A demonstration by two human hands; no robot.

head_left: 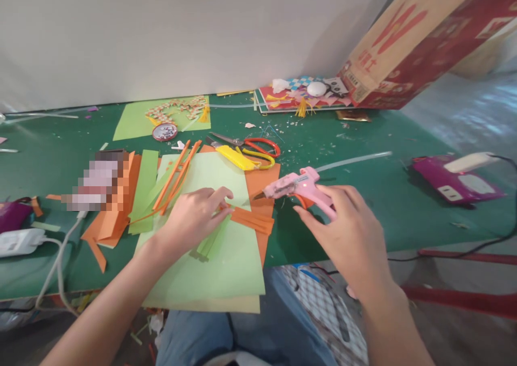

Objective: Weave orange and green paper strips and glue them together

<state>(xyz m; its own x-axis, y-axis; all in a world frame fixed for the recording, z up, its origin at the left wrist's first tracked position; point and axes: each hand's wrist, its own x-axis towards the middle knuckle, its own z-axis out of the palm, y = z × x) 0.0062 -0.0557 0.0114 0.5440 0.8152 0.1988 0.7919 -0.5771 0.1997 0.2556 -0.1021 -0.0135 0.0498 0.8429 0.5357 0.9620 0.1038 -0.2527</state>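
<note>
My left hand point(202, 210) is over the light green paper sheet point(238, 277), thumb and forefinger pinched on folded paper strips. Orange strips point(252, 219) stick out to the right of those fingers, and green strips point(213, 239) hang below them. In my right hand point(351, 229) is a pink glue gun point(301, 184), its handle against my fingers and my thumb held apart. The gun's nozzle points left, just above the orange strips. A clear glue stick point(353, 161) reaches from its back end.
Red-handled scissors point(262, 146) and a yellow utility knife point(238, 159) lie behind the sheet. Loose paper strips point(143, 188) and a blurred-out device point(99, 180) are at left. A purple box point(456, 180) with a plug stands right; a paper bag point(404, 43) is at the back.
</note>
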